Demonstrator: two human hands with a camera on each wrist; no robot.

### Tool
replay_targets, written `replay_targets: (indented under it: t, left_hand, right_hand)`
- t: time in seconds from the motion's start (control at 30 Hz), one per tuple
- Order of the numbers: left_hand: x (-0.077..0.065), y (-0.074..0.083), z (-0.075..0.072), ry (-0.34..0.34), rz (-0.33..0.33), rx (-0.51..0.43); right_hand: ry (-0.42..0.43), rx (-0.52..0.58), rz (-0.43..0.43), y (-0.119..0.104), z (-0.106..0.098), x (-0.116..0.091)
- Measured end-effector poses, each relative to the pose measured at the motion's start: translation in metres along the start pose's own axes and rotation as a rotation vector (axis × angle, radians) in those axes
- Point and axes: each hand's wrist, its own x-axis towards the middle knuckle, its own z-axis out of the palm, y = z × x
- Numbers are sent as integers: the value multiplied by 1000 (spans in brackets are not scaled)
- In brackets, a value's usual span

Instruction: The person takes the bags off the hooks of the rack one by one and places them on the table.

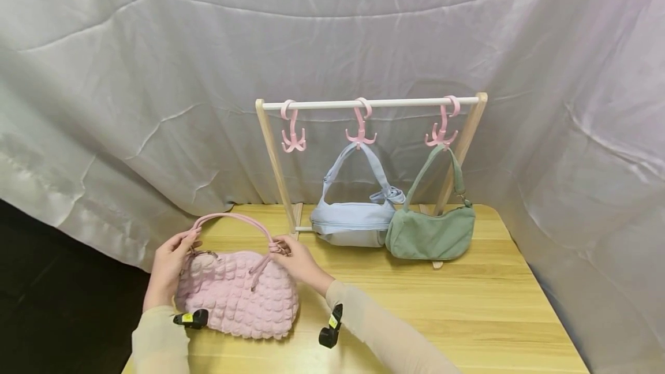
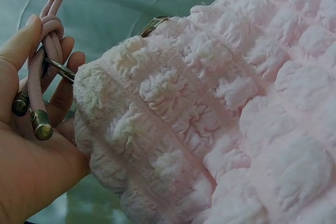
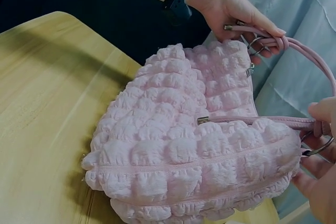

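Note:
A pink puffy handbag point(image 1: 241, 296) lies low over the near left of the table, its corded handle point(image 1: 232, 215) arched up above it. My left hand point(image 1: 170, 261) pinches the knotted left end of that handle between thumb and fingers. In the left wrist view, the knot point(image 2: 51, 27) passes through a metal ring, and two brass-coloured cord tips point(image 2: 41, 125) hang by the palm. At the handle's other end, my right hand point(image 1: 300, 261) grips the knot beside a metal ring point(image 3: 321, 148).
Behind stands a rack with a white rail point(image 1: 322, 104) and pink hooks. A light blue bag point(image 1: 353, 215) hangs from the middle hook point(image 1: 359, 126), a green bag point(image 1: 433, 232) from the right one. The left hook point(image 1: 294, 134) holds nothing. Grey curtains point(image 1: 332, 45) surround the wooden table point(image 1: 415, 299).

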Motion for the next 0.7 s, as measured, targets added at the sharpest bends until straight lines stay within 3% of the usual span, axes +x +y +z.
replay_targets:
  t: [0.2,0.53,0.7]
  left_hand:
    - [6,0,5,14,-61,-9]
    - [17,-12,10,-14,-67,-15]
    - [21,-16,11,6,-101,-4]
  right_hand:
    - [27,30,28,11,-2,4]
    - [73,83,76,18,-5,7]
    - [84,115,125,20,-4,10]
